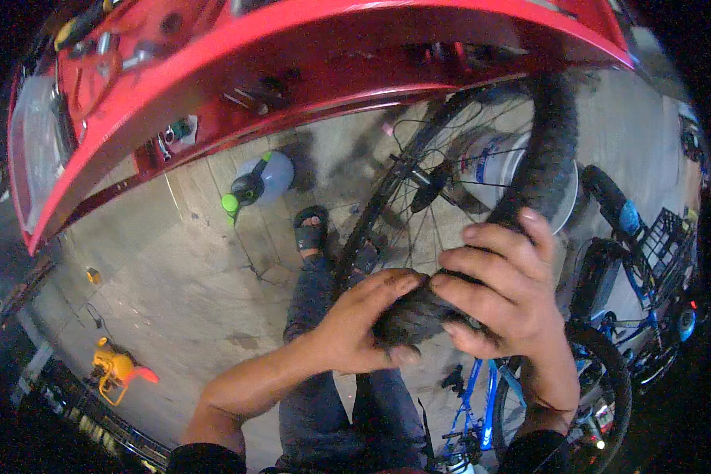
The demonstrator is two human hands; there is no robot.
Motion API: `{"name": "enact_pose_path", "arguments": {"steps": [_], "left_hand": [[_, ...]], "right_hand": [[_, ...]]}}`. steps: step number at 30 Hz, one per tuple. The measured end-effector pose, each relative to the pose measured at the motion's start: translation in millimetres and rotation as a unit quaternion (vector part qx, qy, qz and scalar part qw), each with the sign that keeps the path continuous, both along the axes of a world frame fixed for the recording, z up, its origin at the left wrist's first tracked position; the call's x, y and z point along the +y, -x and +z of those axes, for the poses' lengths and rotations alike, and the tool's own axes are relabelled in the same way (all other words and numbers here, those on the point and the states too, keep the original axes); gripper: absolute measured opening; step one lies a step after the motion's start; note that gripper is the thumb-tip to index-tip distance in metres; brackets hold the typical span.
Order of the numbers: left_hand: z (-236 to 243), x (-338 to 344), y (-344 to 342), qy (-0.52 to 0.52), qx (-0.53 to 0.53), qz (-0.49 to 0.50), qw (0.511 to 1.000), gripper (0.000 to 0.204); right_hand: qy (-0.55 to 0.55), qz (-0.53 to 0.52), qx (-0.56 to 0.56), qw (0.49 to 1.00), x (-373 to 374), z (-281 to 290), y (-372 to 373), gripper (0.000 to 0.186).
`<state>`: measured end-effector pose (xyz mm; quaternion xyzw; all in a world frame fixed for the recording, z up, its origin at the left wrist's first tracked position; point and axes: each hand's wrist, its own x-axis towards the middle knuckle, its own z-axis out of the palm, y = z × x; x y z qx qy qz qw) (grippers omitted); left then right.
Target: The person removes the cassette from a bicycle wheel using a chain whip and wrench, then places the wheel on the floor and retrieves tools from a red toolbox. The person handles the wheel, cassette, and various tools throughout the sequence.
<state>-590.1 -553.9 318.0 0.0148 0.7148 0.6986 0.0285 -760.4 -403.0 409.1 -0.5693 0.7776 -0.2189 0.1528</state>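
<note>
A bicycle wheel (409, 168) with a thick, knobbly black tyre (551, 130) stands before me, its spokes and hub showing on the left. My left hand (363, 320) wraps round the near part of the tyre, thumb on top. Close beside it, my right hand (505, 280) grips the same tyre from the right, its fingers curled over the tread. Between the hands the tyre looks bunched and dark. Whether its edge sits inside the rim there cannot be made out.
A red metal tool cart (170, 83) with tools spans the far side. A pump spray bottle (270, 175) and a white bucket (474, 166) stand on the floor. A blue bicycle (488, 403) is at lower right, and an orange-yellow object (117, 365) lies at left.
</note>
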Motion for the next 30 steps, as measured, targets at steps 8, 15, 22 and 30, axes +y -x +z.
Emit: {"name": "enact_pose_path", "arguments": {"steps": [8, 15, 22, 30], "left_hand": [[47.3, 44.3, -0.7, 0.173, -0.17, -0.021, 0.97, 0.084], [54.2, 82.8, -17.2, 0.279, -0.243, -0.051, 0.928, 0.088], [64.8, 51.2, 6.8, 0.179, -0.291, -0.169, 0.924, 0.078], [-83.6, -55.1, 232.2, 0.351, -0.191, 0.152, 0.904, 0.029]], "right_hand": [[0.184, -0.254, -0.047, 0.948, 36.2, -0.2, -34.0, 0.038], [0.157, -0.492, -0.343, 0.785, 96.4, -16.2, -79.8, 0.084], [0.138, -0.509, -0.454, 0.718, 66.3, -28.6, -84.4, 0.111], [0.081, -0.512, -0.458, 0.722, 34.5, -24.9, -86.1, 0.114]]}}
